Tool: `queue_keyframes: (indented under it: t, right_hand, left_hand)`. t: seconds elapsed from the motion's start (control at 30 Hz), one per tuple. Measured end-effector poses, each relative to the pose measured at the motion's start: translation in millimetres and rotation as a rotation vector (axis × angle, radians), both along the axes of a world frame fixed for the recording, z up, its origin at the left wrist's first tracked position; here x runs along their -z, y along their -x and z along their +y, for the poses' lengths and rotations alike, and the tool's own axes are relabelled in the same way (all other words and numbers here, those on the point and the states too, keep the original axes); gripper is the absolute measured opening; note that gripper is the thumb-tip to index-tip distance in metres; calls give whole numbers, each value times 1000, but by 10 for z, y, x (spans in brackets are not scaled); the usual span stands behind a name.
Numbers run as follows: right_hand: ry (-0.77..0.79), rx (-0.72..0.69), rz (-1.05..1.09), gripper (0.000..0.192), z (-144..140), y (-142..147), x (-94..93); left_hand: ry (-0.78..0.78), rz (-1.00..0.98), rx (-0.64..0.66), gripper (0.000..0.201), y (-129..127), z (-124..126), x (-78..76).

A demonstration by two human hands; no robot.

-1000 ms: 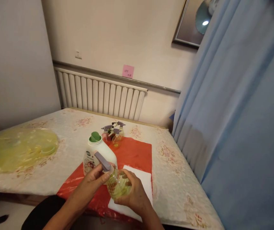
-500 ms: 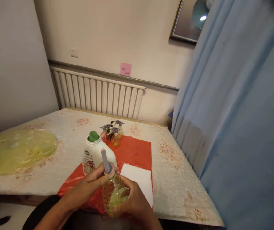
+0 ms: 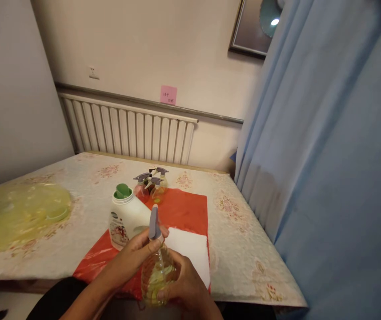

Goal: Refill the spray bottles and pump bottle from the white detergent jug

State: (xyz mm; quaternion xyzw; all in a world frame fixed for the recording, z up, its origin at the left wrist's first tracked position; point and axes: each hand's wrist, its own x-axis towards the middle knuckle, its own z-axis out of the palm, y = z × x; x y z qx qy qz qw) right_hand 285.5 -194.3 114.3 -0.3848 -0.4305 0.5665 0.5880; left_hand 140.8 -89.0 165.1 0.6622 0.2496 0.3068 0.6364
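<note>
Between my hands is a clear, ribbed spray bottle (image 3: 155, 282) with pale yellow liquid inside and a grey trigger head (image 3: 154, 224). My left hand (image 3: 140, 249) is closed around the collar just below the trigger. My right hand (image 3: 183, 282) wraps the bottle's body from the right side. Just behind it on the table stands a white detergent jug (image 3: 128, 220), its neck open with a green cup-like piece (image 3: 122, 191) in it. A red plastic sheet (image 3: 186, 206) lies beneath, with a white folded cloth or pad (image 3: 188, 251) beside my right hand.
Several spray bottles (image 3: 158, 191) with grey triggers cluster behind the jug. A transparent yellow plastic bag (image 3: 20, 213) lies at the left of the flower-patterned table (image 3: 240, 253). A blue curtain (image 3: 326, 155) hangs along the right; a radiator (image 3: 126, 133) stands behind.
The trigger head has turned and stands more upright as my left hand grips its collar. My right hand still holds the bottle body. The view has shifted slightly right.
</note>
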Motion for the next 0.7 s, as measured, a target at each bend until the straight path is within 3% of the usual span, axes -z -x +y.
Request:
queue_keyframes:
  t: [0.27,0.37,0.53,0.7]
  right_hand:
    - [-7,58,-17,79,-10,-27,-51]
    - [10,59,14,84,-9,-48,0]
    - [46,-21,124,81,-5,-69,179]
    - [18,-12,145,80,10,-77,257]
  left_hand:
    - [251,-190,-111,38,-159,-102,23]
    - [254,-242,-135,34,-199,-118,8]
    - [286,-186,-3,33,-194,-85,37]
    - [276,-134,-64,41,-231,-93,56]
